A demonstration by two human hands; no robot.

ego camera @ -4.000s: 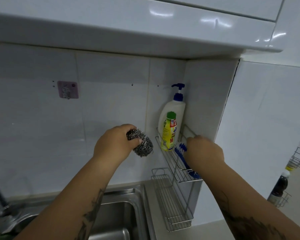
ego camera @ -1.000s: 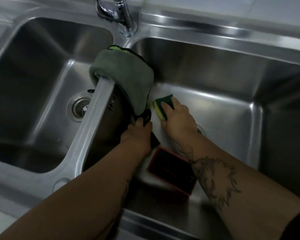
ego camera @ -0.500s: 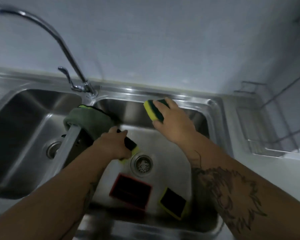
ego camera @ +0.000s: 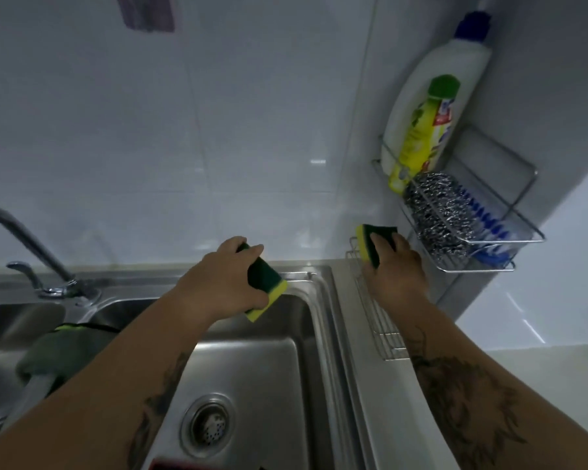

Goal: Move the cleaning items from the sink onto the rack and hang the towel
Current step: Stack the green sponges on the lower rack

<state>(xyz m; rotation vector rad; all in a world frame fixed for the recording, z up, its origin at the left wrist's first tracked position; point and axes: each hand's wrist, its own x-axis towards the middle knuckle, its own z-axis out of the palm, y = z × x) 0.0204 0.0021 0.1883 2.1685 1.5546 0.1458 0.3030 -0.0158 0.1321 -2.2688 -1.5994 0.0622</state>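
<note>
My left hand (ego camera: pixel 218 279) grips a yellow-and-green sponge (ego camera: pixel 269 290) above the back of the right sink basin (ego camera: pixel 269 374). My right hand (ego camera: pixel 396 273) holds a second yellow-and-green sponge (ego camera: pixel 375 240) over the far end of the lower wire rack (ego camera: pixel 381 337) beside the sink. The upper wire rack (ego camera: pixel 510 245) on the wall carries a steel-wool scourer (ego camera: pixel 442 218), a blue brush (ego camera: pixel 486 222), a yellow bottle (ego camera: pixel 421 134) and a white pump bottle (ego camera: pixel 445 72). A green towel (ego camera: pixel 62 354) drapes over the sink divider at the left.
A curved tap (ego camera: pixel 24 245) stands behind the divider. The drain (ego camera: pixel 207 425) lies in the right basin, with a red-edged item (ego camera: pixel 184 465) just showing at the bottom edge. A purple wall hook pad (ego camera: pixel 148 11) sticks to the tiles above.
Both hands have lifted out of the basin with a sponge each and moved right and up; my right hand now hovers over the lower rack. The view has swung towards the racks.
</note>
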